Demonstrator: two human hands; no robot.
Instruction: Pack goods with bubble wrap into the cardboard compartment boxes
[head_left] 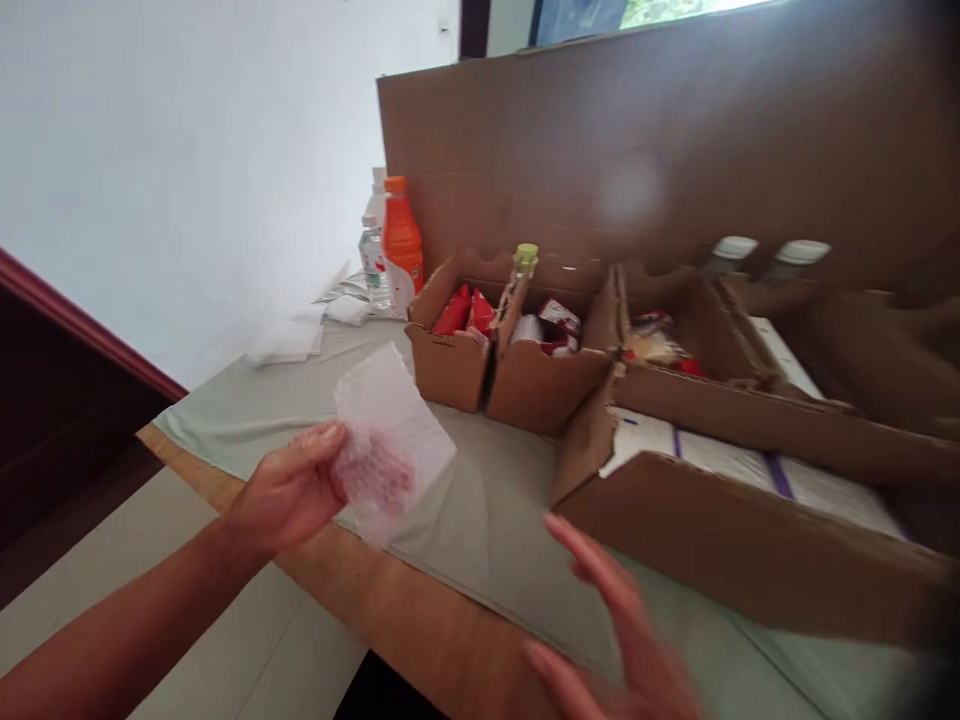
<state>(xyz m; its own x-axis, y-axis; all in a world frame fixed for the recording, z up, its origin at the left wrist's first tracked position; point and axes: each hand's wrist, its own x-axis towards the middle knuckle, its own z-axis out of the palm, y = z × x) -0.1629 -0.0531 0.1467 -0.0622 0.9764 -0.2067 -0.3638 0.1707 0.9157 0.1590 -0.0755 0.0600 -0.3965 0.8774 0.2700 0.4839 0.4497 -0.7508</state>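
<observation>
My left hand (289, 490) is closed on a whitish, see-through bubble wrap bag (394, 410), thumb at its near edge. The fingers show pink through the plastic; I cannot tell whether they are behind it or inside it. Both are above the cloth near the table's front edge. Lower right, my right hand (626, 625) has its thumb and fingers spread, with nothing between them, and is somewhat blurred. Just beyond it stands a long cardboard box (720, 520) holding white packs with purple stripes.
Small cardboard bins hold red packets (454, 313), dark red and white packets (560, 325) and mixed snacks (652, 345). An orange bottle (403, 240) and a clear bottle (373, 262) stand at the back left, beside flat white pieces (289, 340). A tall cardboard panel (562, 160) rises behind.
</observation>
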